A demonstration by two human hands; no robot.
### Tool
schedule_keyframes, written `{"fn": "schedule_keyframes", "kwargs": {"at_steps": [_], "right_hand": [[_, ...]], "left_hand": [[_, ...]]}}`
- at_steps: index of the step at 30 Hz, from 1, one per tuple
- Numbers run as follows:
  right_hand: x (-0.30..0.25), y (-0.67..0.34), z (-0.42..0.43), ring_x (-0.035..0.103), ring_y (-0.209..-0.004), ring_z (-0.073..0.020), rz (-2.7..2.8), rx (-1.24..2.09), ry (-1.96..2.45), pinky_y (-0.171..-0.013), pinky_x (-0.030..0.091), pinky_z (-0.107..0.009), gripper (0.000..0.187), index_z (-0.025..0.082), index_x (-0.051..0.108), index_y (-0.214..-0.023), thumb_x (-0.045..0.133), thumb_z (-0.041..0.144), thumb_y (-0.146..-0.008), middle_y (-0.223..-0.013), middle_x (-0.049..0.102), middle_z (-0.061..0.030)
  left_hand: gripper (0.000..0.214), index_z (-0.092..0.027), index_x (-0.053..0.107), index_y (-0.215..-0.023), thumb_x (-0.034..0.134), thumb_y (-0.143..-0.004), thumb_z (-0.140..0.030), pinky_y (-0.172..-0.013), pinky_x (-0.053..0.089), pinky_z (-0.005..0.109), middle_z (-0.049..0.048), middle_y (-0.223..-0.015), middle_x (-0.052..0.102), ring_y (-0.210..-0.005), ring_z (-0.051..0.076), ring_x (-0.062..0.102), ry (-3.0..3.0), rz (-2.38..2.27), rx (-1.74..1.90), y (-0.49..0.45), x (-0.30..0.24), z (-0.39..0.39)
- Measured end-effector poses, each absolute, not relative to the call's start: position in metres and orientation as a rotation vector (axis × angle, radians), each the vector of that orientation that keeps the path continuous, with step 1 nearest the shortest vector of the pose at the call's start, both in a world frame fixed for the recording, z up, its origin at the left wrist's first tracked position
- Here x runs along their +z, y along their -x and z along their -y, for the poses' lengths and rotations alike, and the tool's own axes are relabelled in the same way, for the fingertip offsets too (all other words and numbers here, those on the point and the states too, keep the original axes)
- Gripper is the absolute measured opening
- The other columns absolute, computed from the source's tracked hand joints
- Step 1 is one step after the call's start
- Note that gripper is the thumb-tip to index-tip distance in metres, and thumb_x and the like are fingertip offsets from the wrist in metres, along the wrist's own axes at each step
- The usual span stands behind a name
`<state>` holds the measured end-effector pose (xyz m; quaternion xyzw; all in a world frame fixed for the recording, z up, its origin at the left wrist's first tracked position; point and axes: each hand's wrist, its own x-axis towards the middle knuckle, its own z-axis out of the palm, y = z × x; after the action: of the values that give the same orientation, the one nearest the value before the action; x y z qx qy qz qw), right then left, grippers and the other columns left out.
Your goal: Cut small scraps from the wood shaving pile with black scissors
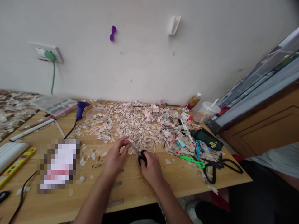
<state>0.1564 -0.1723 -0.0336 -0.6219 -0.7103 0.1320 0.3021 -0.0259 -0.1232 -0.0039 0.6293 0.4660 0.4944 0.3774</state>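
Left to right, from my remote feed. Yellow level [17, 168] along the surface's left side; glue gun [80, 110] toward the far left corner. Left hand [118, 154]: fingers curled, thumb and fingertips narrow, just beside the blade tip; I cannot tell whether they pinch anything small. Scissors [137, 151] near the middle of the surface, short of the scraps [130, 124]. Right hand [151, 168]: closed round their black handles, blade aimed at my left fingertips.

Room: open wood on the table [133, 186] between my forearms, out to the near edge; more, with a few scraps, left of my left hand. The far edge meets the wall [144, 68] behind the scrap heap. Right side tighter: green cutter [192, 161] and big shears [219, 163] lie toward the near right corner, dark pouch [207, 139] by the right edge.
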Motion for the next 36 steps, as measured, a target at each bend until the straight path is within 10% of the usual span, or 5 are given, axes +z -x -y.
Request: {"fn": "schedule_keyframes", "kwargs": {"at_steps": [18, 36], "right_hand": [[-0.016, -0.154, 0.175, 0.053, -0.079, -0.0216, 1.892, 0.385, 1.618, -0.074, 0.035, -0.032, 0.005, 0.020, 0.053, -0.088, 0.051, 0.021, -0.084, -0.081, 0.060, -0.0041], [-0.020, -0.155, 0.175, 0.054, -0.082, -0.0220, 1.899, 0.387, 1.626, -0.075, 0.036, -0.032, 0.008, 0.020, 0.052, -0.091, 0.051, 0.019, -0.083, -0.085, 0.060, -0.0047]], "left_hand": [[0.036, -0.018, 0.064, -0.084, 0.084, -0.061, -0.037, -0.068, 0.050, 0.027, 0.0009, -0.073, 0.070, -0.067, 0.014, 0.065, -0.884, -1.068, 1.308, 0.010, 0.005, 0.123], [0.024, -0.018, 0.073, -0.084, 0.082, -0.066, -0.033, -0.080, 0.051, 0.028, 0.0013, -0.083, 0.071, -0.077, 0.014, 0.065, -0.650, -0.893, 1.315, -0.009, -0.011, 0.133]]}}
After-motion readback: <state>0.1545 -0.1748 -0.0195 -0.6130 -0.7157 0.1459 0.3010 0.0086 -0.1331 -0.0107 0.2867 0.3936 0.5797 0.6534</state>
